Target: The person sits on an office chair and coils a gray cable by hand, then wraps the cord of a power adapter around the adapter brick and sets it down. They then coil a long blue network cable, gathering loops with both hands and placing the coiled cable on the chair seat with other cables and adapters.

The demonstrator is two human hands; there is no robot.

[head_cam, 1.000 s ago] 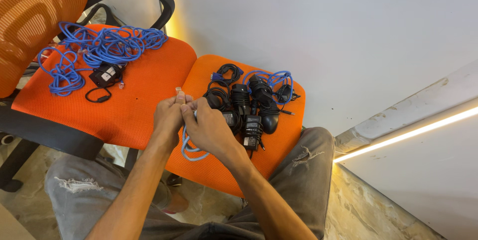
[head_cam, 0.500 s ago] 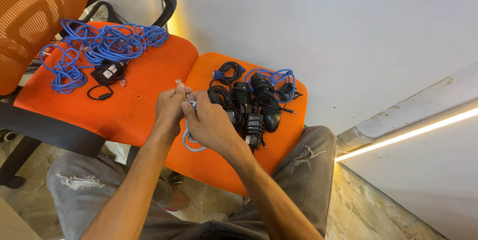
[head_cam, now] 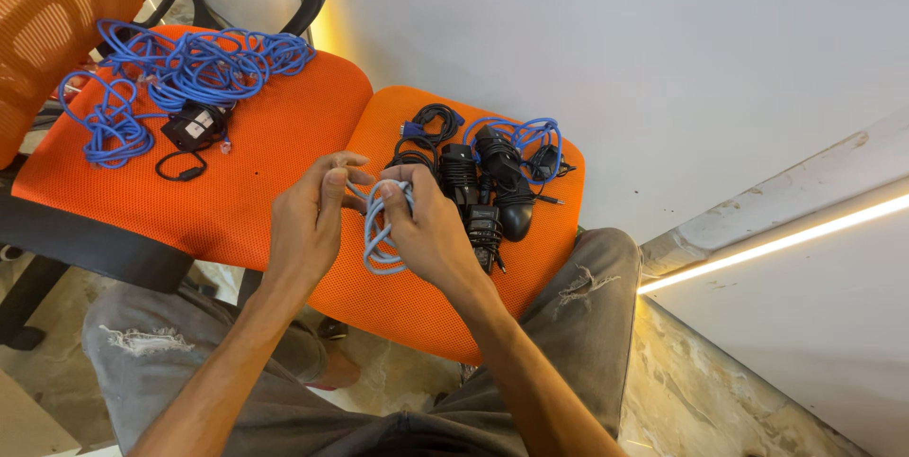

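Both hands meet over the gap between two orange mesh seats, working a small coil of pale blue cable (head_cam: 379,228). The right hand (head_cam: 428,230) has its grip closed around the coil's upper loops, thumb pressed on top and fingers curled behind, so the bundle hangs down from it in a short oval. The left hand (head_cam: 311,215) sits just beside it, fingers bent and narrow, touching the coil's left side and pinching a strand between thumb and fingertips. The coil hangs above the front edge of the smaller orange mesh seat cushion (head_cam: 549,230), which lies on the person's right. On that cushion, just beyond the right hand, lies a cluster of black power adapters and black cords (head_cam: 483,182) with a bright blue cable (head_cam: 530,130) looped among them. On the larger orange mesh office chair seat (head_cam: 275,154) to the left, well apart from the hands, a loose tangle of bright blue network cable (head_cam: 180,64) spreads across the back half, with a small black adapter with a thin black cord (head_cam: 194,125) beside it. The person's knees in grey ripped jeans (head_cam: 587,296) frame the lower view.
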